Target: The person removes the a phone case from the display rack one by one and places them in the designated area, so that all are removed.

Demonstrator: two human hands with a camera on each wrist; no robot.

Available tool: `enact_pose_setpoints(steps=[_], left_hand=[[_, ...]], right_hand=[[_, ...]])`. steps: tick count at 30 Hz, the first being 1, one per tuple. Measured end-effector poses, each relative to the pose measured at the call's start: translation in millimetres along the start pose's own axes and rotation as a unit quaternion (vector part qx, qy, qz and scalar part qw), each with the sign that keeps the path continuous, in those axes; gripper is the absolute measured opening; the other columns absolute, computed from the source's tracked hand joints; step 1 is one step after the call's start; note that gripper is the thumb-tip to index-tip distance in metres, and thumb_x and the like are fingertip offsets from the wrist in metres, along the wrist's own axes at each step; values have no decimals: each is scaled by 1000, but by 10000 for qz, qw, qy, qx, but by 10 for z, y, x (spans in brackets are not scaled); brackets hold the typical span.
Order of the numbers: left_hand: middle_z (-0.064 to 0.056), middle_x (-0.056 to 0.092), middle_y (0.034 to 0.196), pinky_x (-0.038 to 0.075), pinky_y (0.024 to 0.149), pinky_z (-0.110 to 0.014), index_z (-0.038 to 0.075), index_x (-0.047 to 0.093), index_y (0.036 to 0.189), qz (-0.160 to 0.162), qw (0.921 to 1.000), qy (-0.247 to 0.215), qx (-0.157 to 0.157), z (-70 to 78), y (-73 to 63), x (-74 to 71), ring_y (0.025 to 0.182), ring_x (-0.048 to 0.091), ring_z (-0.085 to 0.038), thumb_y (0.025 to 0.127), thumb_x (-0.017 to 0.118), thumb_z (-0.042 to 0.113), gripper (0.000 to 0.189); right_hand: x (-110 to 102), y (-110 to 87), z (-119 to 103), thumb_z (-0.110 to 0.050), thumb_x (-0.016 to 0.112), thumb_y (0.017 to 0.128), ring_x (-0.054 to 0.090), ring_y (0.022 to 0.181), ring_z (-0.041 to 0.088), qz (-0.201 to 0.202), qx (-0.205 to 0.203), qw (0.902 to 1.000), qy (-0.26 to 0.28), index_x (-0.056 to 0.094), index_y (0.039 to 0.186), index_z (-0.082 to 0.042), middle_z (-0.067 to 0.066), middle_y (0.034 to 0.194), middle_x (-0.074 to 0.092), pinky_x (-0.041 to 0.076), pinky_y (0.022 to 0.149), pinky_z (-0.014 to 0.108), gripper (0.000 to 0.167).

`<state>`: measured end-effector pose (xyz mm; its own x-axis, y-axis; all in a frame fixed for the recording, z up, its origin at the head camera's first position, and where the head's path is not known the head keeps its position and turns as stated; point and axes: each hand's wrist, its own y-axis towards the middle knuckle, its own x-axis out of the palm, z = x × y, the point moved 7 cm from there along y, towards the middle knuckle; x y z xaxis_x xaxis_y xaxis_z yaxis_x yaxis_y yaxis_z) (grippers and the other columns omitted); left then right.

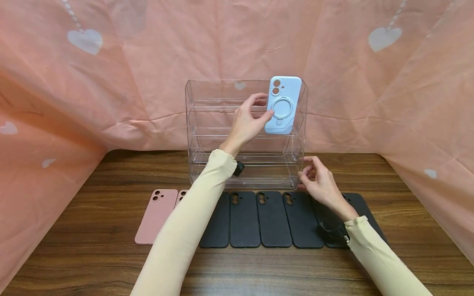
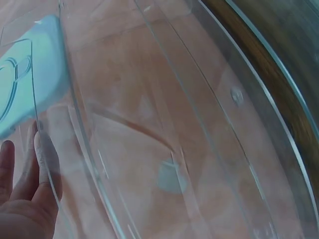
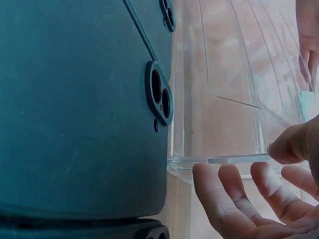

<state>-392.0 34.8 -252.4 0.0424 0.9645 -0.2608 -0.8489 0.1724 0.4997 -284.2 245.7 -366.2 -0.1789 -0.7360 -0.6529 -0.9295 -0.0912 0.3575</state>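
A light blue phone case [image 1: 292,92] with a ring stand stands upright at the upper right of a clear tiered rack [image 1: 214,119]. My left hand [image 1: 242,127] pinches the case at its left edge, thumb on the ring side. In the left wrist view, the case [image 2: 50,69] shows behind clear plastic, with fingers below it. Lower down, my right hand [image 1: 320,185] grips the rack's right side wall near its bottom corner. The right wrist view shows its thumb inside the panel and the fingers [image 3: 212,194] outside.
Several black phone cases [image 1: 244,226] lie in a row on the wooden table [image 1: 92,230] before the rack. A pink case [image 1: 157,222] lies at the row's left, with another partly hidden by the left sleeve. Pink cloth [image 1: 159,49] with hearts hangs around the table.
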Motion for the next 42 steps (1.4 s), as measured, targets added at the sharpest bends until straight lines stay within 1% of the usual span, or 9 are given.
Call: enact_pose_setpoints(steps=[3,9,11,18,24,30,36,39,42], left_hand=[[-9,71,119,61,83,-23,15,63,132,135,9999,60,77,1,17,28,100,75,-24,91,75,16,43],[-15,69,114,62,81,-25,8,62,131,387,9989,-220,145,7,23,87,93,76,-29,91,74,8,42],[-15,69,114,62,80,-24,9,63,131,440,9987,-236,119,2,18,104,91,77,-28,91,73,7,41],[-12,75,112,60,81,-20,14,66,130,511,9985,-165,137,-4,13,129,91,77,-21,92,71,7,39],[-9,76,112,58,83,-18,13,66,128,476,9986,-129,208,-4,12,126,94,75,-16,93,71,7,36],[-10,75,115,60,84,-21,10,66,126,413,9976,-414,375,11,5,121,95,75,-18,93,70,3,34],[-12,74,112,61,78,-24,10,66,126,631,9952,-633,396,4,-21,81,90,75,-21,93,71,3,34],[-14,74,110,61,78,-24,9,65,127,787,9931,-702,509,46,-14,39,91,75,-22,94,70,4,35],[-17,72,111,61,82,-25,7,63,129,840,9898,-956,642,120,5,-1,96,73,-23,94,69,2,36]], right_hand=[[-1,2,-1,3,64,94,63,72,8,15,-5,10000,-8,52,132,3,16,89,64,47,54,24,40],[-9,3,3,3,62,94,62,72,5,48,14,10000,-4,52,132,2,16,89,64,47,53,23,40],[-7,0,5,3,63,94,62,72,6,48,9,10000,-13,52,132,2,16,89,64,47,54,23,40],[2,-10,14,3,64,93,63,73,10,52,-7,10000,-3,52,132,3,15,89,64,47,58,22,41],[-1,-12,5,3,64,93,62,72,6,32,-51,10000,57,51,132,3,16,89,63,48,57,22,41],[-1,-14,1,3,64,93,62,71,7,55,-79,9999,65,52,131,3,16,88,64,48,54,22,40],[11,-22,15,3,62,94,63,73,11,21,-57,10000,65,53,131,0,15,90,63,48,52,22,39],[10,-20,20,2,63,94,63,73,11,19,-33,10000,62,53,132,-1,15,90,64,47,52,22,39],[6,-14,20,2,62,94,63,72,11,41,-24,10000,24,53,132,0,14,89,64,47,52,22,39]])
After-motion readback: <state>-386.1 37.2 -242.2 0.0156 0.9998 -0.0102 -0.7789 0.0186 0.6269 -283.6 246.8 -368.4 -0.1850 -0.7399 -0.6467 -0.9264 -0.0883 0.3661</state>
